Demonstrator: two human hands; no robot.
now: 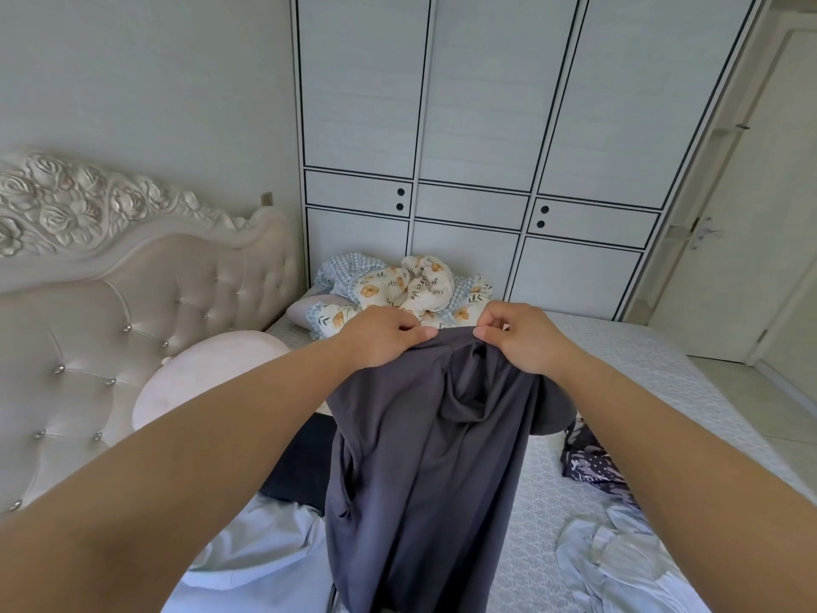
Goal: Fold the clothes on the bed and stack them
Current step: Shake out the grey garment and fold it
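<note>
The dark grey garment (pixel 424 457) hangs bunched and twisted from its top edge above the bed (pixel 663 391), so I'd judge it could go down crooked or drag across the pale clothes (pixel 274 555) lying beneath it if it is lowered before being shaken straight. The left hand (pixel 380 338) and right hand (pixel 521 336) sit close together, each grip closed in a tight thumb-and-finger pinch on that top edge, with only a short span of fabric between them.
</note>
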